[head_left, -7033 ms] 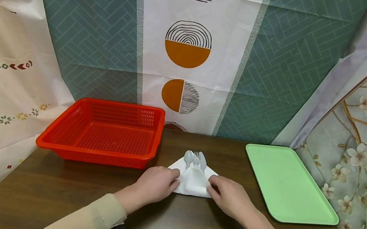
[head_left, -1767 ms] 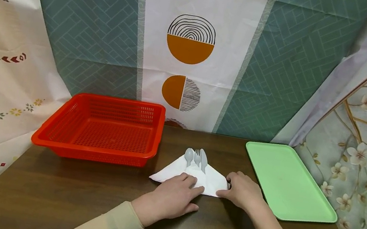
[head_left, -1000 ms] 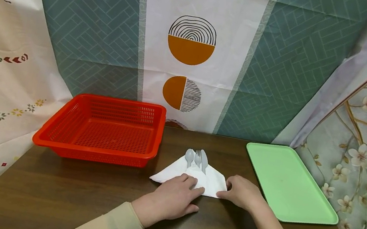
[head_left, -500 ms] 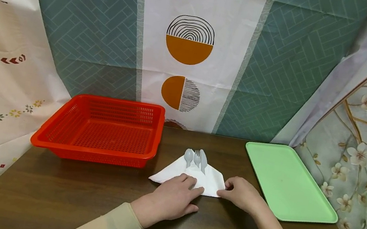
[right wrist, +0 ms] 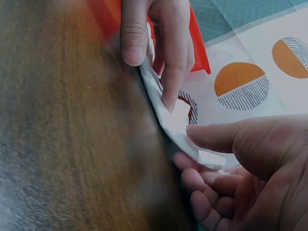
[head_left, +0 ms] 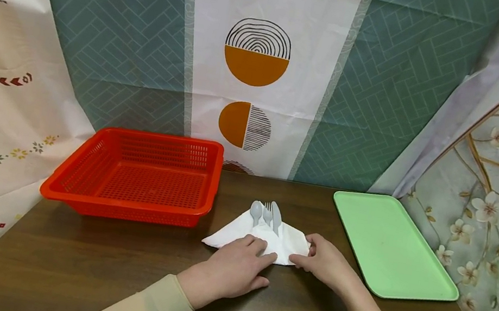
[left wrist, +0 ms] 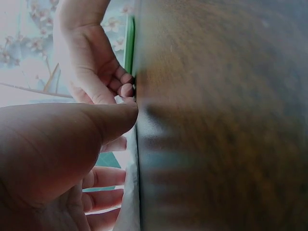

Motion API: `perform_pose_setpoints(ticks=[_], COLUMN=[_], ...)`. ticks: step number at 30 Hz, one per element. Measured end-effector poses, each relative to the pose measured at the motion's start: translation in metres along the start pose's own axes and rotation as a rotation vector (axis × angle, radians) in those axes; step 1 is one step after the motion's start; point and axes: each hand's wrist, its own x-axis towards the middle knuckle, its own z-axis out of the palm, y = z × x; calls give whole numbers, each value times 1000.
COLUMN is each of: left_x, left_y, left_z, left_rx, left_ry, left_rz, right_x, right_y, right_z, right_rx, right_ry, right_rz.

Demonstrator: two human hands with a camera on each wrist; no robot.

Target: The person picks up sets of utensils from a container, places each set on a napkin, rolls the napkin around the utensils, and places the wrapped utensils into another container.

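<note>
A white napkin (head_left: pixel 286 245) lies on the table, its left corner spread out flat. From its top fold stick out a grey plastic spoon (head_left: pixel 256 210), fork (head_left: pixel 267 214) and knife (head_left: pixel 276 218); their lower parts are covered. My left hand (head_left: pixel 230 269) rests on the napkin's front middle, fingers extended over the covered handles and thumb out to the side. At the right end, my right hand (head_left: pixel 325 263) pinches the napkin's edge; the right wrist view shows the thumb above and fingers (right wrist: pixel 192 180) beneath the raised napkin edge (right wrist: pixel 185 143).
A red plastic basket (head_left: pixel 122 206) stands at the back left. To the right lies a light green tray (head_left: pixel 397 252), beyond my right hand. Patterned cloth hangs (head_left: pixel 259 96) behind the brown table (head_left: pixel 78 259).
Since the earliest frame, my left hand has left the left corner for the napkin's middle, and that corner has spread out. Lately my right hand has shifted slightly leftward at the right edge.
</note>
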Motion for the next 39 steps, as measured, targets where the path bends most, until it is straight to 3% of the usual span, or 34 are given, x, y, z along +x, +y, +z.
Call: perform_pose_setpoints(ticks=[4, 11, 18, 22, 29, 39], left_x=[0, 0, -1, -1, -2, -1], left_y=[-1, 0, 1, 1, 0, 0], left_z=[0, -1, -1, -1, -1, -1], left_rx=[1, 7, 18, 19, 26, 13], left_ry=[0, 2, 23, 25, 43, 21], left_rz=[1, -3, 1, 4, 8, 2], right_x=[1, -2, -7, -8, -10, -12], right_y=[0, -3, -4, -4, -6, -13], right_z=[1, 9, 12, 13, 15, 16], right_rx=[43, 211, 239, 213, 71, 30], right_ry=[25, 22, -2, -15, 26, 89], right_rz=[9, 23, 24, 19, -24, -72])
